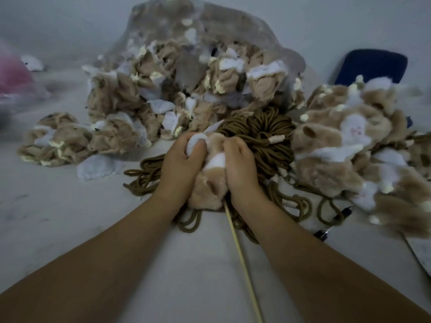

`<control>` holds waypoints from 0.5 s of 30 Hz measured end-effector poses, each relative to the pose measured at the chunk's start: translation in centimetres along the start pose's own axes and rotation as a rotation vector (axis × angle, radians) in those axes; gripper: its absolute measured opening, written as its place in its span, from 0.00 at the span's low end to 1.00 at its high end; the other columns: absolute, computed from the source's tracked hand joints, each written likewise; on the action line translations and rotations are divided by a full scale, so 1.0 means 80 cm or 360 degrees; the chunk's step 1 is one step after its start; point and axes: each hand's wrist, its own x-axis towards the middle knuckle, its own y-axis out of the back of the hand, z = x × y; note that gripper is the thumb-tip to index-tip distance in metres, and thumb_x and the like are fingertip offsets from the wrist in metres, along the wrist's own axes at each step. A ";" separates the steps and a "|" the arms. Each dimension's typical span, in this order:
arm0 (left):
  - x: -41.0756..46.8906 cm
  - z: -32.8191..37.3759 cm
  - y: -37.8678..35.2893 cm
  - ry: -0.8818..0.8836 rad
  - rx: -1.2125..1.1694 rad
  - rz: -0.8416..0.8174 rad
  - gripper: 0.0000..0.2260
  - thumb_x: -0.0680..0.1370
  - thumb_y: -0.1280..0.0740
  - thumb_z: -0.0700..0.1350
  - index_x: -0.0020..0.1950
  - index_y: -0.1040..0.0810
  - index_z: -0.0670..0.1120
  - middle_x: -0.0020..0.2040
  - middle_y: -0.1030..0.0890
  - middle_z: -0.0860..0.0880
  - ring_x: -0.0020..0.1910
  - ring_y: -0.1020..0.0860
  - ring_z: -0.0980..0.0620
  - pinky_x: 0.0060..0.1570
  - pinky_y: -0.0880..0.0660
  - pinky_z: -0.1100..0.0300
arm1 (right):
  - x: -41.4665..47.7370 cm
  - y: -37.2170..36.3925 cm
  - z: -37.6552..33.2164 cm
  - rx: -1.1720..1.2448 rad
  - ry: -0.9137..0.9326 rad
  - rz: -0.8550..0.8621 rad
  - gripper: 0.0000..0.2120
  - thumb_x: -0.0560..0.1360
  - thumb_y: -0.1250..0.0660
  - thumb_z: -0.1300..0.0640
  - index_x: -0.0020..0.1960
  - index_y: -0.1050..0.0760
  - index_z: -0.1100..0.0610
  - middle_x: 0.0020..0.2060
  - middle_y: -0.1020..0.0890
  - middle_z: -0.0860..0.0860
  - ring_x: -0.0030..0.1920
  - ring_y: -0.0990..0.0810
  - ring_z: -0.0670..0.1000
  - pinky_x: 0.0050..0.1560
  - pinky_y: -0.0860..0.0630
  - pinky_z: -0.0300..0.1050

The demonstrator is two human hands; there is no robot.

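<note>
A tan-and-white plush piece (208,190) sits bunched between both hands on the pale surface (58,217). The left hand (180,164) clenches its white upper part, and the right hand (240,166) grips its right side, fingers curled into the fur. A thin pale stick (242,259) runs from under the piece toward the camera. Just behind lies a bundle of brown cord (263,134). Farther back a clear plastic bag (210,22) slumps open, holding tan and white plush scraps (144,94) that spill forward; another heap (349,148) lies to the right

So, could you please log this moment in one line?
left hand grips tan-and-white plush skin | right hand grips it too | thin pale stick reaches it | brown cord bundle behind
</note>
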 end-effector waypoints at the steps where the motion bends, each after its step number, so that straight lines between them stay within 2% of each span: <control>1: -0.001 0.002 0.003 0.0043 -0.0070 0.0049 0.06 0.79 0.38 0.50 0.45 0.25 0.62 0.39 0.20 0.63 0.39 0.24 0.70 0.34 0.31 0.76 | 0.004 -0.006 -0.002 0.0053 -0.0070 -0.0009 0.12 0.76 0.42 0.53 0.36 0.27 0.51 0.31 0.23 0.48 0.37 0.23 0.49 0.39 0.26 0.47; 4: -0.006 0.008 0.006 0.0161 -0.0169 0.0097 0.04 0.76 0.38 0.53 0.46 0.24 0.61 0.39 0.20 0.68 0.39 0.22 0.67 0.34 0.29 0.74 | 0.003 -0.011 0.001 0.0166 -0.0195 -0.0048 0.14 0.76 0.42 0.53 0.35 0.23 0.49 0.33 0.20 0.47 0.41 0.20 0.51 0.44 0.22 0.49; 6: -0.007 0.011 0.007 0.0179 -0.0146 0.0068 0.05 0.76 0.38 0.51 0.45 0.24 0.62 0.40 0.20 0.67 0.39 0.22 0.67 0.35 0.29 0.75 | -0.002 -0.008 0.004 0.0113 -0.0182 -0.0056 0.13 0.75 0.44 0.51 0.42 0.21 0.49 0.41 0.17 0.47 0.46 0.19 0.50 0.49 0.21 0.48; 8: -0.006 0.014 0.006 0.0194 -0.0139 0.0032 0.07 0.77 0.38 0.50 0.45 0.24 0.63 0.42 0.19 0.66 0.41 0.22 0.66 0.37 0.29 0.75 | -0.006 -0.001 0.006 0.0051 -0.0196 -0.0078 0.15 0.75 0.45 0.50 0.50 0.21 0.50 0.45 0.17 0.45 0.48 0.19 0.45 0.47 0.21 0.41; 9: -0.006 0.014 0.007 0.0193 -0.0131 0.0015 0.07 0.77 0.38 0.50 0.46 0.24 0.64 0.43 0.19 0.66 0.43 0.22 0.66 0.39 0.29 0.75 | -0.006 0.002 0.007 0.0045 -0.0198 -0.0100 0.14 0.76 0.46 0.50 0.51 0.22 0.50 0.45 0.18 0.44 0.48 0.20 0.44 0.46 0.22 0.36; 11: -0.006 0.013 0.008 0.0184 -0.0073 -0.0035 0.07 0.77 0.37 0.50 0.47 0.25 0.64 0.46 0.20 0.65 0.46 0.22 0.66 0.42 0.30 0.76 | -0.008 0.005 0.010 -0.0029 -0.0194 -0.0108 0.13 0.80 0.47 0.55 0.48 0.24 0.49 0.42 0.19 0.43 0.47 0.21 0.40 0.42 0.27 0.26; 12: -0.006 0.012 0.008 0.0174 -0.0047 -0.0052 0.06 0.77 0.37 0.52 0.48 0.25 0.65 0.47 0.20 0.66 0.47 0.23 0.67 0.42 0.30 0.76 | -0.008 0.005 0.010 -0.0079 -0.0185 -0.0087 0.14 0.81 0.48 0.59 0.46 0.25 0.48 0.40 0.19 0.41 0.43 0.22 0.35 0.39 0.29 0.22; 13: -0.006 0.012 0.008 0.0171 -0.0036 -0.0061 0.05 0.76 0.38 0.53 0.48 0.26 0.65 0.48 0.21 0.66 0.47 0.23 0.68 0.43 0.31 0.77 | -0.009 0.007 0.012 -0.0094 -0.0172 -0.0067 0.17 0.81 0.48 0.62 0.44 0.26 0.47 0.37 0.20 0.40 0.39 0.24 0.30 0.36 0.31 0.21; 15: -0.007 0.011 0.008 0.0181 -0.0033 -0.0076 0.06 0.75 0.40 0.55 0.49 0.26 0.65 0.50 0.21 0.64 0.48 0.23 0.68 0.44 0.31 0.77 | -0.012 0.008 0.011 -0.0015 -0.0230 -0.0038 0.22 0.81 0.48 0.64 0.38 0.23 0.46 0.32 0.20 0.35 0.34 0.24 0.29 0.33 0.30 0.22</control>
